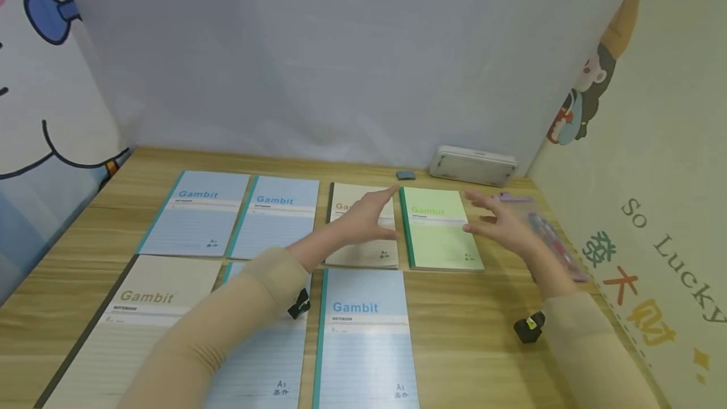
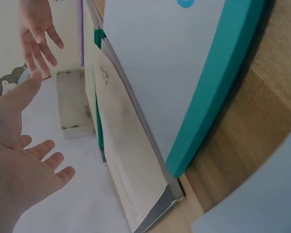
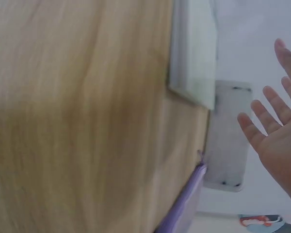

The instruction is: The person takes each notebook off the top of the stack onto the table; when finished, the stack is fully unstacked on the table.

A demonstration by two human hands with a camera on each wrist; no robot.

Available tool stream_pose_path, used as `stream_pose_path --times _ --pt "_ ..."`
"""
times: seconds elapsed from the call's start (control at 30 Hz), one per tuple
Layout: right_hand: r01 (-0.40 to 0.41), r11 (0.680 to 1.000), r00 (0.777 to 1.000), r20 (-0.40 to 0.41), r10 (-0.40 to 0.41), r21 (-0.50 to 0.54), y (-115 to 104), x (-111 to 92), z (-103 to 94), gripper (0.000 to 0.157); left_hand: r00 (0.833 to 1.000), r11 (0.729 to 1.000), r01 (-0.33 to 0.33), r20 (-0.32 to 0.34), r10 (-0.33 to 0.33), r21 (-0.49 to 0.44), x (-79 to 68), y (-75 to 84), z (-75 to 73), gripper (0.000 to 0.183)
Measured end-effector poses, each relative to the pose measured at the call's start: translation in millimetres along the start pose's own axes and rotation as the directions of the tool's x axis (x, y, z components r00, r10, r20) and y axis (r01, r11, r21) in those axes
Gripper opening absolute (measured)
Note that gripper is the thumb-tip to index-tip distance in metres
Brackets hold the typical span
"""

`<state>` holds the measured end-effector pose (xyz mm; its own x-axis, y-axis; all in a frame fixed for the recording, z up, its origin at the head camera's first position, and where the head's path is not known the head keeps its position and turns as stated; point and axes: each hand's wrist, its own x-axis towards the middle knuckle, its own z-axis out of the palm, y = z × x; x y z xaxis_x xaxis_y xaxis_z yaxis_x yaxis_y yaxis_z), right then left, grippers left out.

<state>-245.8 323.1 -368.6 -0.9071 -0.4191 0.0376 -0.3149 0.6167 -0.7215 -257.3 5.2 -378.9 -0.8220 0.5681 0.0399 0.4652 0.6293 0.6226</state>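
My left hand (image 1: 363, 221), fingers spread and nothing in it, hovers over a beige notebook (image 1: 363, 256) and hides part of its cover. To its right lies a green notebook (image 1: 437, 232) with a dark green spine, between my two hands. My right hand (image 1: 502, 225) is at the right edge of that green notebook, its fingers extended and apart. Seen from the left wrist, the left hand (image 2: 19, 160) is held palm up in view with loose fingers. In the right wrist view the right hand (image 3: 281, 131) likewise holds nothing.
Blue notebooks (image 1: 195, 213) and a larger-looking beige notebook (image 1: 165, 295) lie in two rows on the wooden table. A white case (image 1: 473, 166) and a small grey eraser-like block (image 1: 406, 175) stand at the back. A purple-edged clear pouch (image 1: 548, 232) lies by the right wall.
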Motion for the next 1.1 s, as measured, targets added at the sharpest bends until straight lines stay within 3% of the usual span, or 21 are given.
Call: stream_pose_path --times 0.23,0.47,0.83,1.1 --pt "-0.108 0.994 0.994 0.022 0.107 0.02 28.6 9.5 0.7 0.079 0.999 0.998 0.029 0.045 -0.031 0.052 24.6 -4.6 18.7 0.106" --pt "-0.207 0.977 0.975 0.07 0.21 -0.052 45.4 10.4 4.0 0.086 0.994 0.996 0.076 0.08 -0.08 0.043 40.2 -5.7 30.0 0.106" --pt "-0.158 0.985 0.981 0.103 0.165 -0.068 48.7 12.0 7.3 0.076 0.983 0.985 0.136 0.111 -0.148 0.108 48.2 -10.4 48.3 0.097" --pt "-0.178 0.983 0.98 0.097 0.174 0.044 47.7 11.9 7.6 0.071 0.978 0.982 0.161 0.118 -0.173 0.102 49.2 -2.7 49.6 0.093"
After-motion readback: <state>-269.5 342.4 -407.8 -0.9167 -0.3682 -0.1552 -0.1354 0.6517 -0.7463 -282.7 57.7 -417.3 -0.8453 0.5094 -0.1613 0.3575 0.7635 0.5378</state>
